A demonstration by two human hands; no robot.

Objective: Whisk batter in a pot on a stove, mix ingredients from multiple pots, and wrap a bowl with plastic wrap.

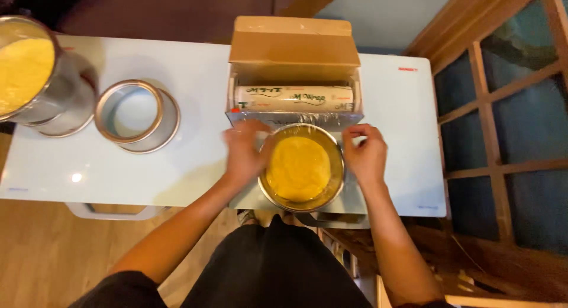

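Both hands down at the near edge of the counter [177, 184], either side of a metal bowl [339, 166] of yellow dough [297, 168]. Left hand [245, 154] pressed against the bowl's left rim, fingers curled over a sheet of clear film [296, 120] stretched across the top; right hand [365, 156] at the right rim, fingertips pinching the film's edge near the far side of the bowl. Some motion blur on the left hand, so exact finger grip hard to tell. Bowl sitting right at the near edge, toward the right half of the counter, on what looks like film spread flat beneath it. Just beyond the bowl, touching the film, an open cardboard dispenser box [294, 47] with its lid flipped back and a roll of film [294, 97] lying across inside. Farther left, near the middle of the counter, an empty round metal ring tin [137, 114]. At the far left corner, a large metal bowl [62, 89] holding more yellow mixture [22, 71], partly cut off by the frame. Wooden floor [47, 255] below the near edge; wooden window frame [497, 95] off the right edge.
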